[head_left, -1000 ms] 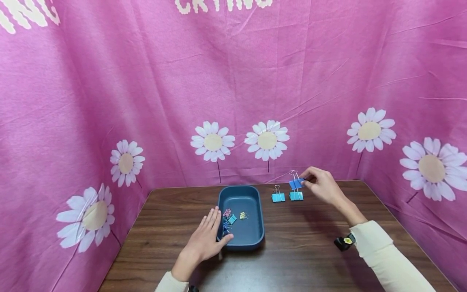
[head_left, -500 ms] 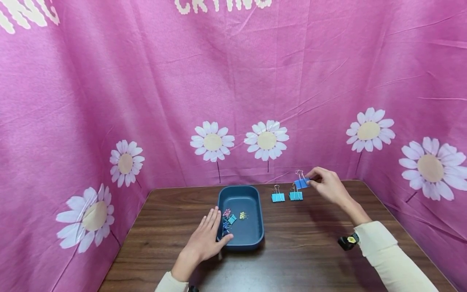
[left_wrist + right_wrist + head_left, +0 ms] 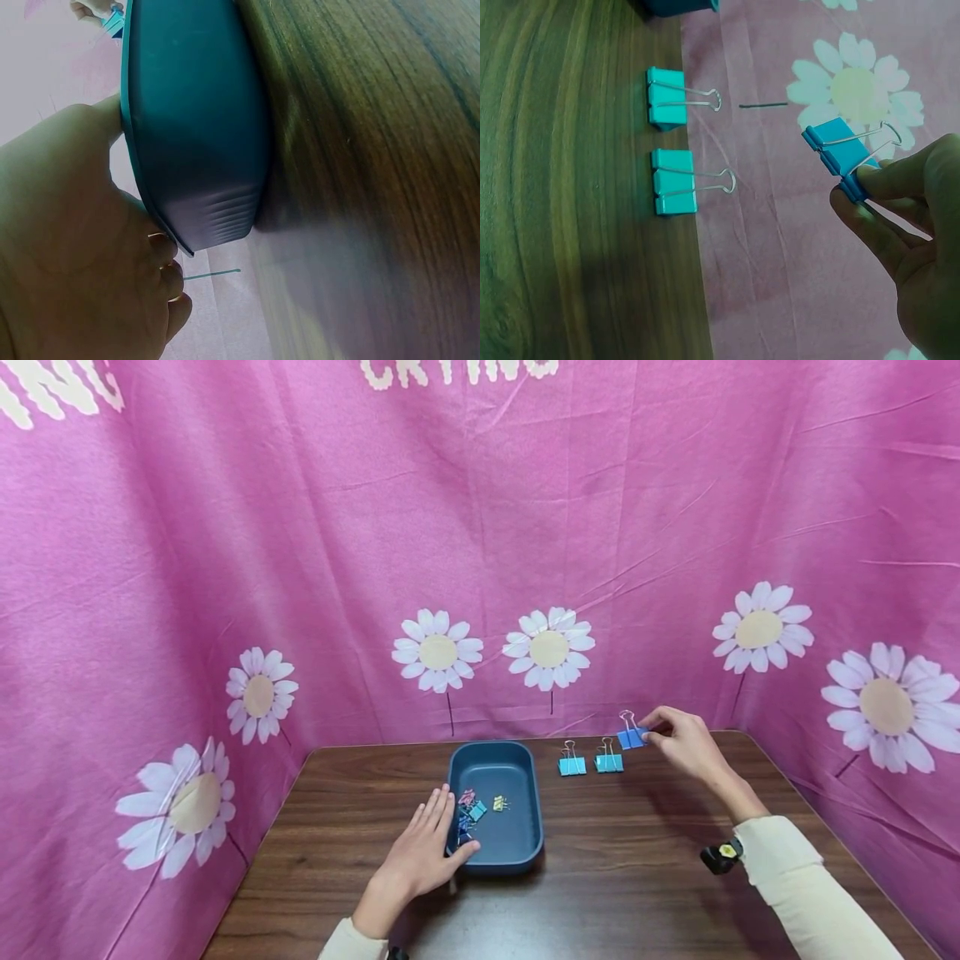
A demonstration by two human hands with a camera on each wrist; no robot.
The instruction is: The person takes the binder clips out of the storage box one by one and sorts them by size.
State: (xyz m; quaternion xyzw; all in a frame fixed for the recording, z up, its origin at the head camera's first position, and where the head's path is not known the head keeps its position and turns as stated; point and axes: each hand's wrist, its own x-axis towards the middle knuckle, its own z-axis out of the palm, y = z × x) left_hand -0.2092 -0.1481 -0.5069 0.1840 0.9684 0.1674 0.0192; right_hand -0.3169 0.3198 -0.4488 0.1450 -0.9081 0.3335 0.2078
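Note:
My right hand (image 3: 686, 745) pinches a blue binder clip (image 3: 632, 737) by its side, in the air over the back of the table. In the right wrist view the thumb and fingers grip one end of that blue clip (image 3: 845, 150), its wire handles pointing away. Two turquoise binder clips, a left one (image 3: 572, 766) and a right one (image 3: 609, 763), stand on the table just left of it. My left hand (image 3: 417, 852) rests with straight fingers on the left rim of a dark blue tray (image 3: 534, 802). Its palm and fingers lie along the tray's edge (image 3: 191, 142) in the left wrist view.
Inside the tray are a yellow clip (image 3: 500, 803), a pink clip (image 3: 467, 797), a turquoise clip (image 3: 477, 811) and darker blue ones, partly behind the left hand. A pink flowered cloth (image 3: 480, 543) hangs behind the wooden table (image 3: 615, 893).
My right hand has carried the blue clip to the right, from above the right turquoise clip to beside it. The left hand and tray have stayed put.

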